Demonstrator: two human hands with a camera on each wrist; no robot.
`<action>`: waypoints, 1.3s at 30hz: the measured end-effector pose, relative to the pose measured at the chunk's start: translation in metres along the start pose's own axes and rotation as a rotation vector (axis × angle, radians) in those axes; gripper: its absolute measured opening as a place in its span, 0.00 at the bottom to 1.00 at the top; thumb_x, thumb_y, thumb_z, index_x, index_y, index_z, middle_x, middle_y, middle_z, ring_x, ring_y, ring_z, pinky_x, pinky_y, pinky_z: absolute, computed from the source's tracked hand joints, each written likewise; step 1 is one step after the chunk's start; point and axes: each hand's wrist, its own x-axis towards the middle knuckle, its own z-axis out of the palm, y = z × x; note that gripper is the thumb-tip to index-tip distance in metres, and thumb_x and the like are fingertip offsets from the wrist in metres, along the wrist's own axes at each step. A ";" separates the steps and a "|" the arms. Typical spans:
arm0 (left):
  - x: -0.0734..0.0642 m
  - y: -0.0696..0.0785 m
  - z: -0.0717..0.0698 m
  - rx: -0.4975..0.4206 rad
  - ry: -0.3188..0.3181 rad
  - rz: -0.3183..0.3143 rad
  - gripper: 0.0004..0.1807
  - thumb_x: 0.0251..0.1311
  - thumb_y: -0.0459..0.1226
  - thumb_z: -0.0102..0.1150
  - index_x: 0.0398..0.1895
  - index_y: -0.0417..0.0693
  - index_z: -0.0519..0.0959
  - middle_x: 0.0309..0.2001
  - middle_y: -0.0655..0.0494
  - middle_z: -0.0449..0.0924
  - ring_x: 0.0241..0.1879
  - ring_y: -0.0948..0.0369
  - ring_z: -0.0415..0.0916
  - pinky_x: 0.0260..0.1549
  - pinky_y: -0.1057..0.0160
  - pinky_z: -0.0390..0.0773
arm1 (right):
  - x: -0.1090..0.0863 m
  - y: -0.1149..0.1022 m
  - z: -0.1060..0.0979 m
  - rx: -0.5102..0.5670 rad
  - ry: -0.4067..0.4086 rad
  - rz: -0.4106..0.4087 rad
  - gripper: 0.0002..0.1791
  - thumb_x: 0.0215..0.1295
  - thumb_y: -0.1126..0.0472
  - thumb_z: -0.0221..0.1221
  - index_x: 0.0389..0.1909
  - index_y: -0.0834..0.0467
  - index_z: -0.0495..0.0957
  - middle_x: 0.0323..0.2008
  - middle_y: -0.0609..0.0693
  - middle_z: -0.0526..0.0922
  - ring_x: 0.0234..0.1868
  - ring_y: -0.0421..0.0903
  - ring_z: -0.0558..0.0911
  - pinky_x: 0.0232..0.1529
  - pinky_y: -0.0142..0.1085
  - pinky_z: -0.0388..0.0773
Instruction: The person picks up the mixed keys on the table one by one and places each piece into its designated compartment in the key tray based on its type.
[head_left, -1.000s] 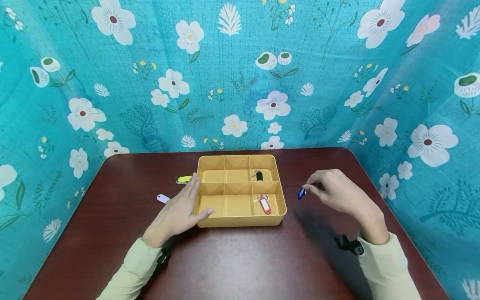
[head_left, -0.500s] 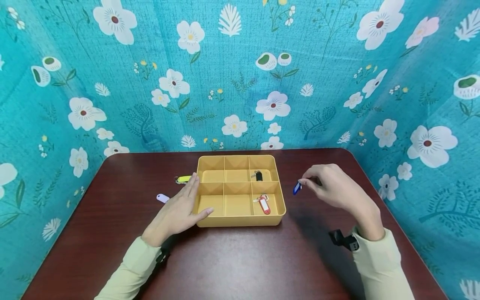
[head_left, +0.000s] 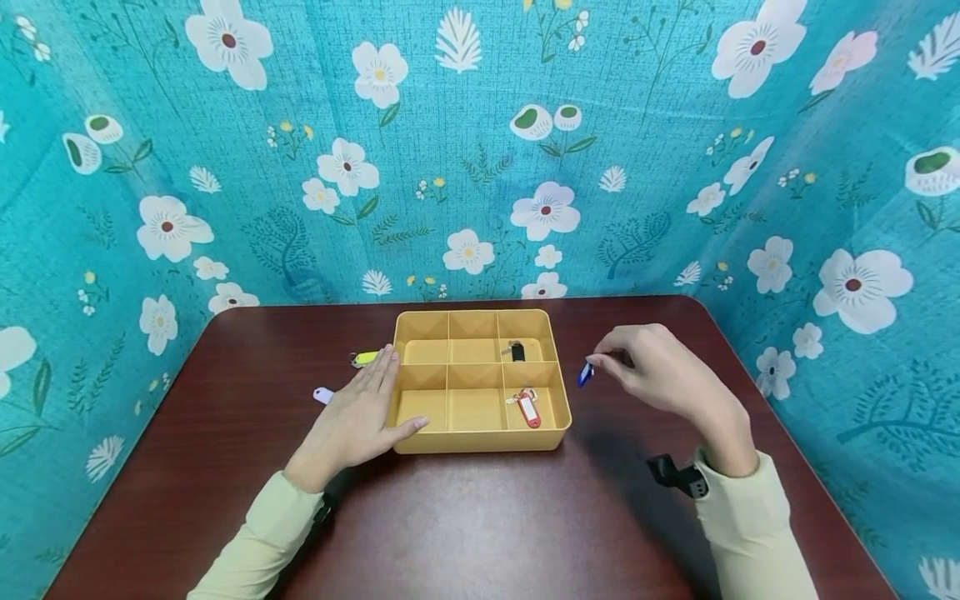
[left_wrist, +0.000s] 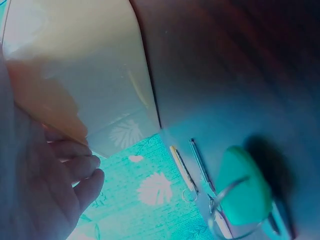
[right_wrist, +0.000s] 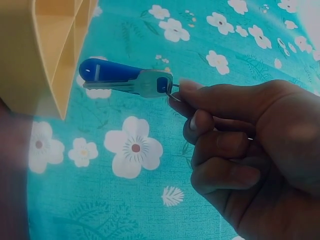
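Note:
My right hand point(head_left: 663, 375) pinches the ring of a key with a blue tag point(head_left: 585, 373), held up just right of the tan divided tray point(head_left: 480, 442). In the right wrist view the silver key point(right_wrist: 152, 84) hangs beside its blue tag point(right_wrist: 112, 70), between thumb and index finger. My left hand point(head_left: 352, 429) lies with straight fingers along the tray's left wall, thumb over the front left compartment. A key with a red tag point(head_left: 529, 410) lies in the front right compartment. In the back right one sits a key with a black tag point(head_left: 518, 352).
Left of the tray, a yellow-tagged key bunch point(head_left: 365, 359) and a pale lilac key tag point(head_left: 323, 395) lie on the dark wooden table point(head_left: 465, 533), partly behind my left hand. A blue flowered curtain point(head_left: 450, 150) stands behind the table and along its sides.
My right hand has moved left and slightly up, bringing the blue-tagged key closer to the tray's right side. The left hand stays nearly still at the tray.

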 end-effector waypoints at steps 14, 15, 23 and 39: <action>0.000 0.002 -0.001 -0.015 -0.002 -0.013 0.63 0.66 0.78 0.39 0.84 0.35 0.51 0.86 0.41 0.46 0.86 0.48 0.47 0.81 0.47 0.61 | 0.010 -0.014 -0.004 0.013 0.006 -0.037 0.03 0.67 0.63 0.70 0.40 0.56 0.90 0.31 0.45 0.89 0.29 0.38 0.77 0.33 0.33 0.78; 0.000 0.002 -0.001 -0.016 -0.004 -0.014 0.63 0.66 0.78 0.39 0.84 0.35 0.50 0.86 0.41 0.46 0.86 0.47 0.47 0.81 0.47 0.61 | 0.011 -0.015 -0.004 0.010 0.005 -0.042 0.03 0.68 0.63 0.69 0.39 0.56 0.90 0.31 0.45 0.89 0.29 0.38 0.77 0.33 0.34 0.77; 0.000 0.001 0.000 -0.018 0.005 0.006 0.62 0.67 0.77 0.40 0.83 0.33 0.51 0.85 0.39 0.47 0.86 0.47 0.47 0.81 0.47 0.60 | 0.018 -0.022 -0.007 -0.010 0.002 -0.054 0.02 0.68 0.64 0.69 0.39 0.57 0.89 0.31 0.48 0.89 0.30 0.39 0.79 0.36 0.37 0.80; -0.001 0.000 0.003 -0.031 0.018 0.002 0.62 0.67 0.77 0.40 0.83 0.34 0.51 0.86 0.40 0.46 0.86 0.48 0.48 0.81 0.47 0.60 | 0.037 -0.034 -0.010 -0.008 -0.052 -0.052 0.04 0.68 0.66 0.67 0.40 0.59 0.91 0.34 0.48 0.91 0.32 0.41 0.83 0.41 0.43 0.86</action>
